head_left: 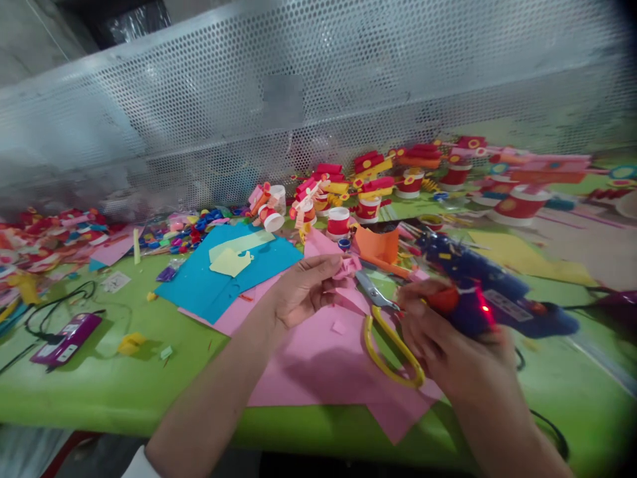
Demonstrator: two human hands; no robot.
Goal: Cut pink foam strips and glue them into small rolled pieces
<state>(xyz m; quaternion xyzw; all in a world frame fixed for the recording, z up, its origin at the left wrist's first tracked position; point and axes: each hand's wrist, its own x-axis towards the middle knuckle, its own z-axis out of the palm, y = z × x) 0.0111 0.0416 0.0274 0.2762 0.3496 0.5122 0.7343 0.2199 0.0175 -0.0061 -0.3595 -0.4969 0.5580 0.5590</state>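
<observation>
Nearest, the right hand point(440, 338) curls its fingers beside a blurred red object point(442, 302) — whether they clamp it, I cannot tell. The left hand point(304, 289) pinches a small pink piece point(350, 265) between its fingers, probably to leave most of it exposed, above a pink sheet point(308, 378) on the table point(174, 395). Scissors point(377, 297) sit between the 2 hands, perhaps for easy reach.

The scissors point(371, 290) are shiny metal, with smooth plastic handles point(368, 340). The table point(104, 393) is smooth and shiny. The blue sheet point(196, 291) looks flat and dull. The holey screen point(199, 93) looks like metal.
</observation>
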